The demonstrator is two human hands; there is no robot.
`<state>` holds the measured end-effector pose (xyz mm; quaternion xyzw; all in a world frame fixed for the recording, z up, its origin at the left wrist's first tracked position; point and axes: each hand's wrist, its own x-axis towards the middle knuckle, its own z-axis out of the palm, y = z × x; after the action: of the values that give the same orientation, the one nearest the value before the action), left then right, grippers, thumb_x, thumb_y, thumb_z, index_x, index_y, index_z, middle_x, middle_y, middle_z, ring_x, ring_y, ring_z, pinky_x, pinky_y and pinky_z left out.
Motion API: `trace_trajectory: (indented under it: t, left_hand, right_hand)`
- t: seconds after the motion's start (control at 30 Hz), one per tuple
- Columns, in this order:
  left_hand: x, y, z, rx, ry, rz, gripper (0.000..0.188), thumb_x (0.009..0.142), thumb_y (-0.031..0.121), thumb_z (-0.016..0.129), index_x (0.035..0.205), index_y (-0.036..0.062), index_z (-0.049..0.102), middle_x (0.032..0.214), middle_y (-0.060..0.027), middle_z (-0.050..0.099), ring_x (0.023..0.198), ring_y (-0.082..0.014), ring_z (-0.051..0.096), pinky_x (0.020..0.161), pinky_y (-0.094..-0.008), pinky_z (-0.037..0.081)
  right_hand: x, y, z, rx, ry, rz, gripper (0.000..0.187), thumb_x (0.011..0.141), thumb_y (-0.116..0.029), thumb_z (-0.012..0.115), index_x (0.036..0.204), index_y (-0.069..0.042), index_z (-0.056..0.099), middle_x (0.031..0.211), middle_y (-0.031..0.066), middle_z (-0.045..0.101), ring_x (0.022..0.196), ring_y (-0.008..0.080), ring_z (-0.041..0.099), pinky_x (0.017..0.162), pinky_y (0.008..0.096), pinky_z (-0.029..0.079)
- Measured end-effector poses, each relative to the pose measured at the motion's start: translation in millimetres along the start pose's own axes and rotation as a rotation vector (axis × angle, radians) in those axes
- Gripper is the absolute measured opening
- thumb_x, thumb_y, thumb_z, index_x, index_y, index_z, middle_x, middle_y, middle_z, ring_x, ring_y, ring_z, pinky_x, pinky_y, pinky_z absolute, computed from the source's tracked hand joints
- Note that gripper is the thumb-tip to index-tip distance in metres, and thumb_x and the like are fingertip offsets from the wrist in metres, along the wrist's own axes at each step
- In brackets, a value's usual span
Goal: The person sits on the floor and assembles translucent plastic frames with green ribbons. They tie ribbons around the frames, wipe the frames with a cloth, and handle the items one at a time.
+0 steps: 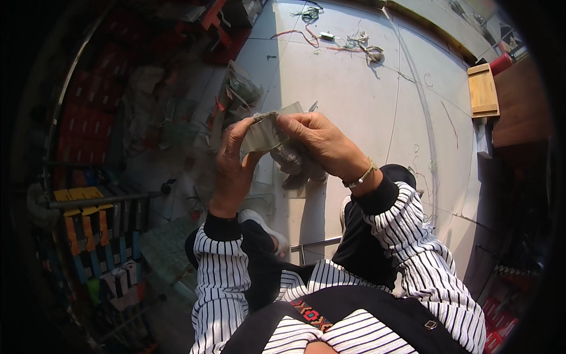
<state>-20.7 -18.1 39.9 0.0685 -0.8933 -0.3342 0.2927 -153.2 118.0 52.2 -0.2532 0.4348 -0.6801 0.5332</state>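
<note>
A pale, see-through plastic wrap (260,137) is stretched between my two hands, in front of my chest. Along its top edge shows the rim of a grey knitted piece (266,117). More of this soft grey cloth (290,158) hangs below, lumpy and partly in shade; its exact kind is unclear. My left hand (232,162) grips the wrap's left side, thumb and fingers bent round it. My right hand (321,140) pinches the upper right edge between thumb and forefinger; its other fingers are partly hidden.
Threads and string scraps (371,54) litter the sunlit tiled floor (348,97) ahead. Clear plastic packaging (239,88) lies to the left in shade. A rack of hanging coloured packages (100,230) stands at the left. A wooden board (483,90) is at the right.
</note>
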Motion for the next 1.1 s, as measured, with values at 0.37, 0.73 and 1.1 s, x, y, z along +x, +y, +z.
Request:
trace_trajectory:
  t: [0.37, 0.73, 1.1]
  left_hand:
    - [1, -1, 5, -0.082, -0.062, 0.003, 0.056, 0.074, -0.005, 0.064, 0.125, 0.0076, 0.046, 0.118, -0.0116, 0.055, 0.109, -0.025, 0.054, 0.092, -0.0326, 0.043]
    - [3, -1, -1, -0.022, -0.025, 0.016, 0.055, 0.07, -0.007, 0.066, 0.12, 0.0082, 0.049, 0.111, -0.0128, 0.055, 0.101, -0.0289, 0.056, 0.084, -0.0345, 0.047]
    - [-2, 2, 20, 0.031, 0.082, -0.148, 0.047, 0.076, 0.007, 0.07, 0.119, 0.0088, 0.05, 0.104, -0.0095, 0.06, 0.094, -0.0208, 0.058, 0.081, -0.031, 0.047]
  right_hand:
    - [1, 2, 1, 0.454, -0.005, -0.11, 0.032, 0.089, -0.019, 0.059, 0.111, 0.004, 0.053, 0.098, 0.0083, 0.06, 0.087, 0.0124, 0.06, 0.077, 0.0242, 0.053]
    - [4, 8, 2, 0.216, -0.001, -0.076, 0.04, 0.092, -0.033, 0.053, 0.106, 0.005, 0.056, 0.091, 0.0064, 0.062, 0.079, 0.0087, 0.06, 0.068, 0.0213, 0.05]
    - [10, 6, -4, -0.012, 0.51, -0.358, 0.022, 0.084, -0.017, 0.066, 0.077, -0.001, 0.052, 0.06, 0.0017, 0.053, 0.049, 0.0055, 0.048, 0.044, 0.0199, 0.043]
